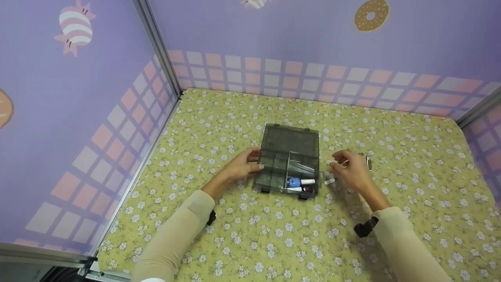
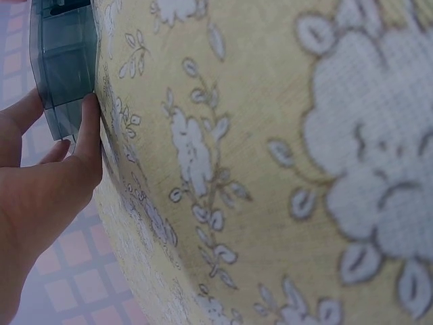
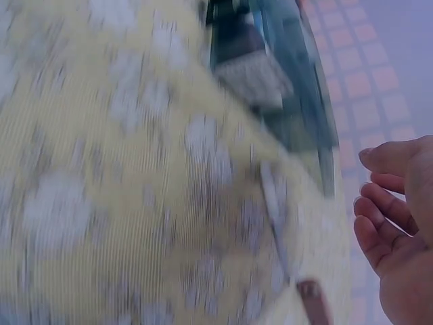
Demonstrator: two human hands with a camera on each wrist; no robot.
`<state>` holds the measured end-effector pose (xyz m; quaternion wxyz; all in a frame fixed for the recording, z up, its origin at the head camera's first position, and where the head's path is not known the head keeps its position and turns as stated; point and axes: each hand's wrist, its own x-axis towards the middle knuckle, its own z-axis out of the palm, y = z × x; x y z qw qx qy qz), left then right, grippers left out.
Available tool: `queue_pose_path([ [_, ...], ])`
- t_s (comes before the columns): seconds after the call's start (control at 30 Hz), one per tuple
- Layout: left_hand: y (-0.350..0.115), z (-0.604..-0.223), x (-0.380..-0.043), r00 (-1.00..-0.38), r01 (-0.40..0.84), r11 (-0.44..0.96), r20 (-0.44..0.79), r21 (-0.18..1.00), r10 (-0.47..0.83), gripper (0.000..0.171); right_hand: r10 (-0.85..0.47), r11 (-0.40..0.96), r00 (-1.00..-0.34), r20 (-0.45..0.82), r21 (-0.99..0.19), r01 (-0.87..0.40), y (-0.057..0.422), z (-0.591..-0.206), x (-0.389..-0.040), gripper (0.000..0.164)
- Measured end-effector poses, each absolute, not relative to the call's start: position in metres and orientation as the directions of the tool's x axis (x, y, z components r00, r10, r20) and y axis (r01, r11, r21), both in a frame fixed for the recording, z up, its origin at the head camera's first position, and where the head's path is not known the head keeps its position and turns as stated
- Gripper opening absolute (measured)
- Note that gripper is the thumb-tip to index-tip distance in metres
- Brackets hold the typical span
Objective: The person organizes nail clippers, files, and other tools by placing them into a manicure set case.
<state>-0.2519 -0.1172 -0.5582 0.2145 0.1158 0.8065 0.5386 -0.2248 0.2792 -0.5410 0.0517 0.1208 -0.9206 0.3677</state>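
A dark see-through compartment box [image 1: 274, 178] lies on the cloth with its lid [image 1: 291, 139] folded back. My left hand [image 1: 243, 163] holds its left side, thumb and fingers at the wall; the left wrist view has the fingertips [image 2: 88, 112] against that wall. In its right compartments are a blue nail polish bottle [image 1: 293, 182], a dark red bottle [image 1: 308, 189], both white-capped, and thin clear strips [image 1: 301, 167]. Right of the box, my right hand [image 1: 352, 170] hovers with loosely bent fingers, holding nothing. Below its fingertips lies a small white-ended item [image 1: 330, 181].
A shiny metal nail clipper [image 1: 369, 163] lies just right of my right hand. In the right wrist view a thin tool [image 3: 274, 210] lies blurred on the cloth. Flowered yellow cloth [image 1: 242, 235] covers the table, with purple patterned panels [image 1: 274, 31] around it.
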Motion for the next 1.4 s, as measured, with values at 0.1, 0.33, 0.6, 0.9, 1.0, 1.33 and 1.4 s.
queue_pose_path([
  [0.1, -0.118, -0.559, -0.252, -0.882, -0.046, 0.388, -0.220, 0.921, 0.417, 0.071, -0.143, 0.705, -0.972, 0.189, -0.670, -0.234, 0.300, -0.544, -0.222, 0.028],
  [0.33, -0.118, -0.559, -0.251, -0.881, -0.047, 0.379, -0.217, 0.924, 0.420, 0.070, -0.037, 0.724, -0.986, 0.160, -0.676, -0.137, 0.344, -0.553, -0.209, 0.024],
  [0.6, -0.117, -0.556, -0.251, -0.878, -0.050, 0.379, -0.221, 0.924, 0.424, 0.071, 0.014, 0.742, -0.994, 0.113, -0.667, -0.066, 0.374, -0.569, -0.197, 0.035],
  [0.9, -0.116, -0.559, -0.251, -0.883, -0.038, 0.391, -0.214, 0.920, 0.418, 0.070, 0.055, 0.743, -0.996, 0.065, -0.669, -0.003, 0.372, -0.574, -0.195, 0.031],
  [1.0, -0.116, -0.559, -0.250, -0.880, -0.049, 0.386, -0.223, 0.921, 0.420, 0.071, 0.085, 0.740, -0.996, 0.031, -0.671, 0.043, 0.369, -0.575, -0.195, 0.027],
  [1.33, -0.118, -0.558, -0.250, -0.879, -0.048, 0.375, -0.217, 0.926, 0.425, 0.072, 0.128, 0.747, -0.991, -0.032, -0.654, 0.117, 0.363, -0.570, -0.201, 0.026],
  [1.4, -0.119, -0.558, -0.251, -0.878, -0.046, 0.375, -0.217, 0.926, 0.427, 0.072, 0.128, 0.747, -0.991, -0.049, -0.652, 0.129, 0.363, -0.570, -0.202, 0.026],
])
